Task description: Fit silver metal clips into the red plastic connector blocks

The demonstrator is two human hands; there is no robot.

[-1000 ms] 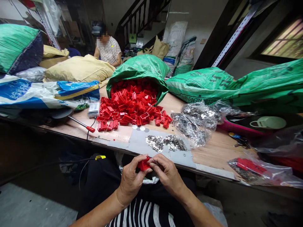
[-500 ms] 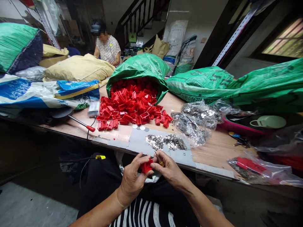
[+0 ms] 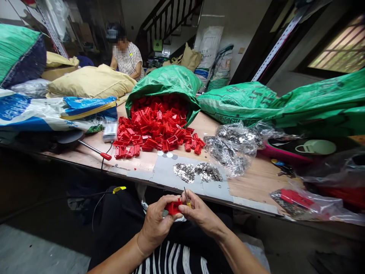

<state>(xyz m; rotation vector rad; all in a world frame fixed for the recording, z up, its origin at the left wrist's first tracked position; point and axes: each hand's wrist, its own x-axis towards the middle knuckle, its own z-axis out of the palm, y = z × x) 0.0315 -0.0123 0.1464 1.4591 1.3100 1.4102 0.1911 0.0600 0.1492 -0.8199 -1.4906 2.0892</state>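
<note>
Over my lap, below the table's front edge, my left hand point(image 3: 156, 220) is closed around a small red plastic piece point(image 3: 173, 207). My right hand point(image 3: 200, 214) pinches a thin tool with a yellow handle point(image 3: 187, 198), its metal tip pointing up beside the red piece. The two hands touch at the fingertips. On the table ahead lie two small heaps of tiny shiny metal parts point(image 3: 197, 172) on a grey mat point(image 3: 167, 173).
A green sack point(image 3: 168, 82) spills a pile of red plastic pieces point(image 3: 155, 129) onto the wooden table point(image 3: 256, 180). Clear bags of metal parts point(image 3: 234, 144) lie to the right, green sacks point(image 3: 285, 102) behind, a red-handled tool point(image 3: 98, 151) at left. Another person point(image 3: 125, 57) sits at the far end.
The hands dropped slightly and stayed together on the red piece. The yellow-handled tool came into sight in my right hand, and its tip now points up.
</note>
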